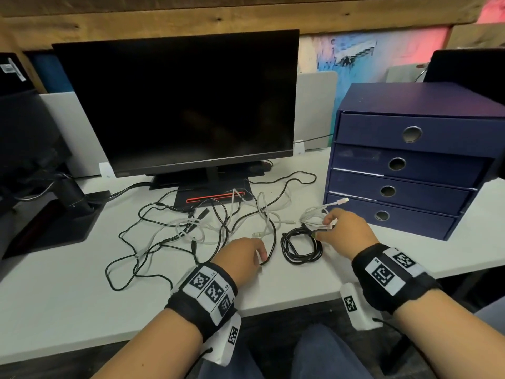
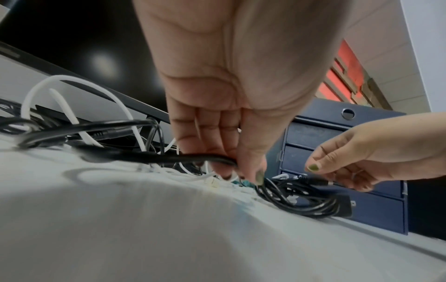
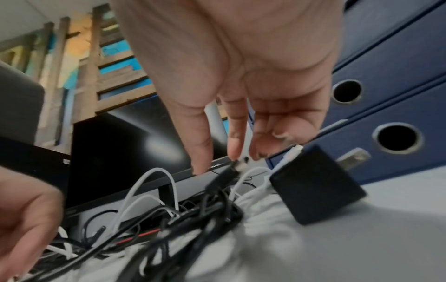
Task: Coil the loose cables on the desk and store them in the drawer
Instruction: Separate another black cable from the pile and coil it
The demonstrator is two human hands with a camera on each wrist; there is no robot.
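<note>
Several loose black and white cables [image 1: 207, 225] lie tangled on the white desk [image 1: 68, 296] in front of the monitor. My left hand [image 1: 262, 257] pinches a loop of a loose black cable [image 2: 169, 157] between thumb and fingers, just above the desk. To its right lies a coiled black cable [image 1: 300, 248] with a black adapter [image 3: 316, 185]. My right hand [image 1: 323, 228] pinches that coil's plug end [image 3: 237, 166], and a white cable [image 1: 314, 214] also runs through its fingers. The blue drawer unit [image 1: 410, 160] stands to the right with its drawers closed.
A dark monitor [image 1: 177, 105] on its stand [image 1: 213, 195] fills the back of the desk. Another monitor arm base [image 1: 73, 198] sits at the far left. The desk's front edge runs just below my wrists.
</note>
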